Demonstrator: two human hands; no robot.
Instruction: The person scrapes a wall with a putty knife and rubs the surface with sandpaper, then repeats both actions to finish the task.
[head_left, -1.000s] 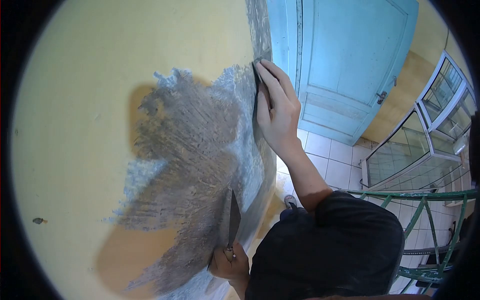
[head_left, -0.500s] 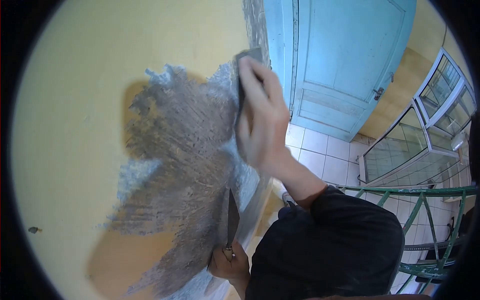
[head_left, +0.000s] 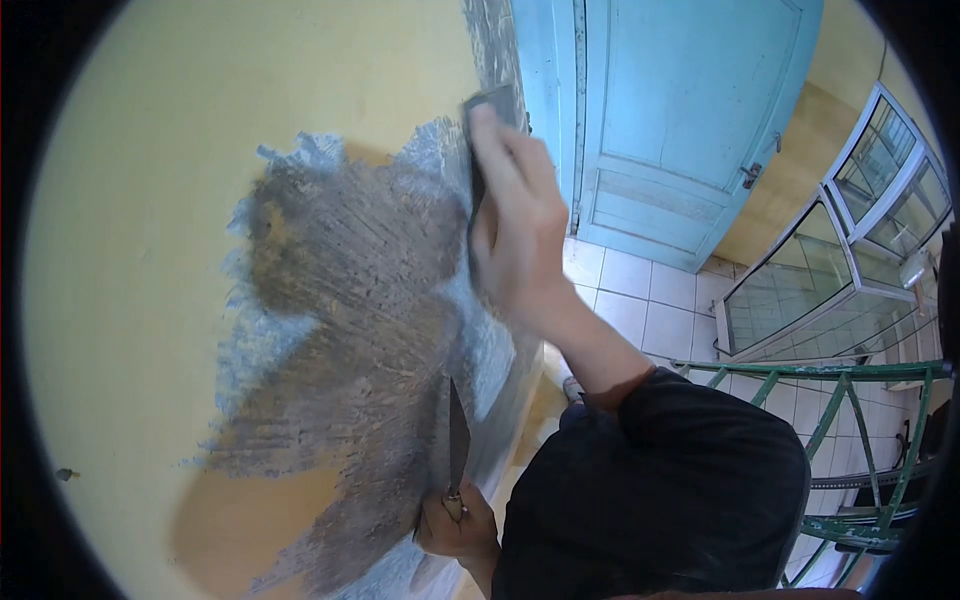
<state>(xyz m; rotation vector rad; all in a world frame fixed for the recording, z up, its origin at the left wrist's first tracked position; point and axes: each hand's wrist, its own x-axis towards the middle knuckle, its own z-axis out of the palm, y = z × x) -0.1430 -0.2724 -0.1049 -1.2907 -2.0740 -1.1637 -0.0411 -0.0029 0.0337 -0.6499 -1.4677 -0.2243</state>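
Observation:
My right hand grips a dark, flat-bladed tool held against the wall's edge beside the door frame; the hand is slightly blurred. Lower down, my left hand is closed around the short handle of a pointed trowel, its blade pointing up. Rough grey plaster with ridged strokes covers part of the yellow wall, with paler bluish patches at its borders. Both hands are close to this plastered area.
A light blue door stands beyond the wall's edge, above white floor tiles. Glazed framed panels lean at the right. Green metal railing-like bars cross the lower right, near my black sleeve.
My right hand and the flat tool have shifted slightly up and left in view. The wall and door also appear shifted left, with slightly more of the pale patches showing.

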